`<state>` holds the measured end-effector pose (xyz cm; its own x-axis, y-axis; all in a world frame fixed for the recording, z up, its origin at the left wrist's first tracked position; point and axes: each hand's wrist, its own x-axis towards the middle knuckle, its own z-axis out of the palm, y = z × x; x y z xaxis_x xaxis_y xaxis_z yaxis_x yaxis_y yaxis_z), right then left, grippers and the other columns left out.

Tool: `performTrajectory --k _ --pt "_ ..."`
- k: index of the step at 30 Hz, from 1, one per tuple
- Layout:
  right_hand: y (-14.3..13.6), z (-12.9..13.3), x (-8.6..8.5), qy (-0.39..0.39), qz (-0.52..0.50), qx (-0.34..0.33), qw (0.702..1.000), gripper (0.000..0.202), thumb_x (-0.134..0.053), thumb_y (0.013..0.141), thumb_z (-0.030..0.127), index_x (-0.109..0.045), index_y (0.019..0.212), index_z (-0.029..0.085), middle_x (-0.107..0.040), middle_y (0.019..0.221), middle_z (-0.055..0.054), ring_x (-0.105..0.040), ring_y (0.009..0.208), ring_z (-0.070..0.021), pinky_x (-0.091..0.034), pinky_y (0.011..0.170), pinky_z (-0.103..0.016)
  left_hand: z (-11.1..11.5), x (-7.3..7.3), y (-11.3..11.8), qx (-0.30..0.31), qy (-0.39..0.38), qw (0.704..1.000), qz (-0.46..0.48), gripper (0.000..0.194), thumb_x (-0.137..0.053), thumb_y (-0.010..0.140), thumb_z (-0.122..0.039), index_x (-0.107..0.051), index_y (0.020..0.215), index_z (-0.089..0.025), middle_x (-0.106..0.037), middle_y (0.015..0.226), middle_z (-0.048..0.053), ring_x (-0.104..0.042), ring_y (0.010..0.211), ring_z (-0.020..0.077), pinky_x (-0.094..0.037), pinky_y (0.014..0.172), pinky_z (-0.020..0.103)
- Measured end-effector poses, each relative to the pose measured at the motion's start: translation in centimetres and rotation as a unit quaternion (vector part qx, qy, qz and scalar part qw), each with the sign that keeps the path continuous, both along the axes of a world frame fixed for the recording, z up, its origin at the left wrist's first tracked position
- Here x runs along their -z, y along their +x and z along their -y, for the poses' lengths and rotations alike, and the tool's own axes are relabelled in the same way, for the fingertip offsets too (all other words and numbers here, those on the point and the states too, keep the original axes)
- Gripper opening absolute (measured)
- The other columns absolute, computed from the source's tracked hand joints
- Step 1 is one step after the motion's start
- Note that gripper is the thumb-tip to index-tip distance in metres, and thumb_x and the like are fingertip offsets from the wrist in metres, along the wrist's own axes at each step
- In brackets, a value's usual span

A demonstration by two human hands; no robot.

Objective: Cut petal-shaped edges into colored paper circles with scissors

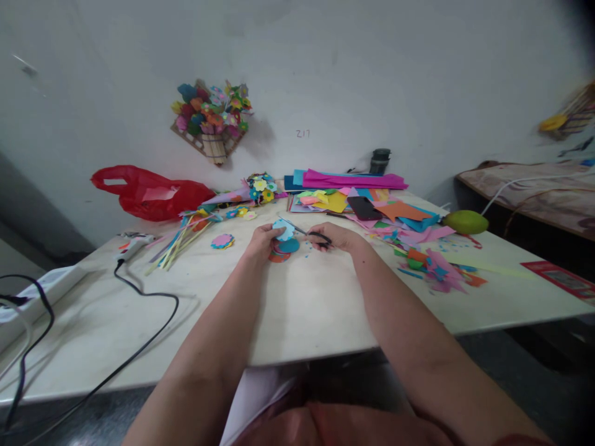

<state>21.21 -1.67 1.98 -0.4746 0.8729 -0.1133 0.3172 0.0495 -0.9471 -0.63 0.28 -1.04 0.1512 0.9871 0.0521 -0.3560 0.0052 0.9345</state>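
My left hand pinches a light-blue scalloped paper flower between thumb and fingers. In my right hand are black-handled scissors, my fingers in the loops. Their blades point left and reach the flower's right edge. Just below, on the table, lie a blue paper circle and an orange one, partly hidden by my left hand. Tiny blue paper snips are scattered under the scissors. Left of my left hand sits a small stack of scalloped paper flowers, pink on top.
A glue gun with a black cord lies at left, near a white power strip. Behind are a red plastic bag and paper strips. Paper scraps and a phone lie at right.
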Motion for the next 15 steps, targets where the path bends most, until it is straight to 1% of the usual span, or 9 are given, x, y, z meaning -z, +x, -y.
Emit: performTrajectory --k 4,10,15 --pt "-0.02 -0.03 0.01 -0.005 -0.007 0.000 1.000 0.013 -0.058 0.083 0.012 -0.059 0.071 0.015 -0.055 0.047 0.002 -0.043 0.037 -0.0073 -0.030 0.040 -0.019 0.10 -0.06 0.00 0.003 0.003 1.000 0.006 0.026 -0.083 0.058 -0.015 -0.070 0.078 -0.008 -0.070 0.070 0.009 -0.067 0.062 0.0163 -0.057 0.066 0.029" --pt "-0.01 -0.14 0.19 0.000 -0.008 -0.004 1.000 0.016 -0.062 0.085 0.018 -0.058 0.069 0.015 -0.055 0.047 0.002 -0.044 0.037 -0.0070 -0.029 0.040 -0.020 -0.08 0.15 -0.02 -0.001 0.001 1.000 0.010 0.021 -0.080 0.061 -0.013 -0.069 0.078 -0.009 -0.070 0.070 0.008 -0.066 0.060 0.0158 -0.057 0.064 0.029" --pt "-0.09 0.32 -0.19 0.004 -0.001 -0.004 1.000 0.015 -0.064 0.086 0.019 -0.060 0.073 0.014 -0.056 0.047 0.002 -0.043 0.037 -0.0068 -0.027 0.040 -0.020 -0.21 0.40 -0.08 -0.002 0.001 1.000 0.013 0.022 -0.080 0.062 -0.013 -0.068 0.081 -0.009 -0.070 0.070 0.007 -0.067 0.061 0.0154 -0.058 0.066 0.029"
